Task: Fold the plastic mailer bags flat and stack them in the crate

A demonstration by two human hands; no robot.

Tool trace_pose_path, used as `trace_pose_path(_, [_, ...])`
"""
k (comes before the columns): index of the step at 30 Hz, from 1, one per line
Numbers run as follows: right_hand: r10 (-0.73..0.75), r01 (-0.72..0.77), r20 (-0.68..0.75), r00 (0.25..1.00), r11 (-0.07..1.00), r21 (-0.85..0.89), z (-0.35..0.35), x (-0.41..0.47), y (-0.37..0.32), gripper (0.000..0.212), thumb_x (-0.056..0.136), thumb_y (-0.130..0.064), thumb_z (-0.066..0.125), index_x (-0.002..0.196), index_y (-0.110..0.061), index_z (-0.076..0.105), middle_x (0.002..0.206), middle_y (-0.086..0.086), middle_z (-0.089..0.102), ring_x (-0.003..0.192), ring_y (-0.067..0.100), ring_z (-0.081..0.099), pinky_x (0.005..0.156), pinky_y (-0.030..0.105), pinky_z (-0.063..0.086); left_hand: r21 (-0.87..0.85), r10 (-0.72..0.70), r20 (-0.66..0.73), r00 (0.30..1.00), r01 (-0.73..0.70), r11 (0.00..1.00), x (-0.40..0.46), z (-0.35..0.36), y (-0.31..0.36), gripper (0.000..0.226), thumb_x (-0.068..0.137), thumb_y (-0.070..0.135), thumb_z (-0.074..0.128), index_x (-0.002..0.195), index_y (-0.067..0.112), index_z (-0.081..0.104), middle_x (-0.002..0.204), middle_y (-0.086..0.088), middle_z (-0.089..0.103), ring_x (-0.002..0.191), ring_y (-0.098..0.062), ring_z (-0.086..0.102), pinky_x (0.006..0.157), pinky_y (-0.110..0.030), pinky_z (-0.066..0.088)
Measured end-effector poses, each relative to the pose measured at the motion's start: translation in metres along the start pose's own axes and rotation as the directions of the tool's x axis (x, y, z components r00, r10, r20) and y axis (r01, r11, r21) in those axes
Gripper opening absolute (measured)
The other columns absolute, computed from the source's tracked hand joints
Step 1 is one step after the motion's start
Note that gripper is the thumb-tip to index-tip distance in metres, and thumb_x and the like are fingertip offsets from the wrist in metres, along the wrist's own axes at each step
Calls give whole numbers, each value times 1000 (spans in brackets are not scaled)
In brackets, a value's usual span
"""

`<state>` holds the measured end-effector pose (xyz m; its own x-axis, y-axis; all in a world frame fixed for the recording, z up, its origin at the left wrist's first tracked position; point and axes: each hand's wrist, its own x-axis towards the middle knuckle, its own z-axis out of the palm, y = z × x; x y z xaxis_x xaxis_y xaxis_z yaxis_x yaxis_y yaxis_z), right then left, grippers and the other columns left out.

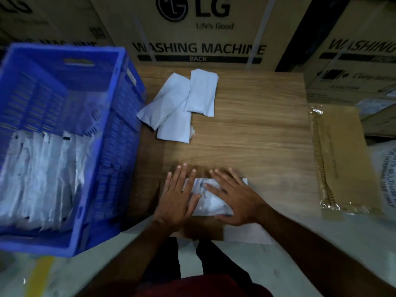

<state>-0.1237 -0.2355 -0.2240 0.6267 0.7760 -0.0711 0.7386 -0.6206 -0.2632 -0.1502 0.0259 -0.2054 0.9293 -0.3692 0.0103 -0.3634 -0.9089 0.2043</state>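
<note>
Both hands lie flat on one white plastic mailer bag [209, 201] at the near edge of the wood-grain tabletop [252, 133]. The left hand [179, 194] presses on the bag's left portion with fingers straight and spread, fingertips reaching past the bag's far edge onto the wood; it grasps nothing. The right hand [234, 199] covers the bag's right portion, fingers likewise extended and splayed, palm down, with nothing clasped. The bag appears crumpled under the palms; whether it is already folded cannot be determined. A loose group of three folded white mailer bags [179, 105] lies overlapping on the far left part of the tabletop, well apart from the hands and just beside the blue slotted plastic crate [72, 58]. The crate stands at the left of the table, and a row of white mailer bags [45, 179] stands packed on edge in its near half; its far half shows bare blue wall. A flat brown cardboard piece in clear plastic wrap [342, 159] lies off the table's right edge. Large brown cardboard cartons printed "LG" and "WASHING MACHINE" [199, 28] stand behind the table. A white printed sack [385, 174] shows partly at the right margin. The view is somewhat blurred at the crate.
</note>
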Motion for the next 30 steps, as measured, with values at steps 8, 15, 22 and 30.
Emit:
trace_pose_path(8, [-118,123,58,991,987,-99,-8,45,-10,68,105,-58,41,165,-40,16,165,20,33,142,37,43,114,52,35,81,-22,30,999,20,997,-12,-31,-19,65,107,47,31,159,8,37,166,-26,25,153,-39,29,123,-50,17])
trace_pose_path(15, [168,-167,48,985,986,-15,-15,52,-44,72,89,-43,46,160,-36,36,163,18,37,125,36,58,96,45,52,99,2,-10,1000,-1,995,-22,-52,-22,65,109,46,33,163,11,27,170,-23,14,157,-36,18,121,-54,24])
trace_pose_path(22, [378,-336,-230,897,920,202,-68,51,-59,76,92,-28,47,164,-34,26,172,13,20,133,35,49,105,49,49,90,75,-167,983,-61,994,9,-130,-8,66,106,37,47,163,13,25,171,-19,11,160,-31,9,128,-50,14])
trace_pose_path(30, [464,-391,-439,769,885,251,-126,90,-78,74,91,-24,47,163,-31,32,171,10,21,126,31,51,104,45,48,195,89,-190,978,-51,979,14,-181,-36,61,107,40,36,163,15,30,172,-17,12,160,-32,10,126,-52,14])
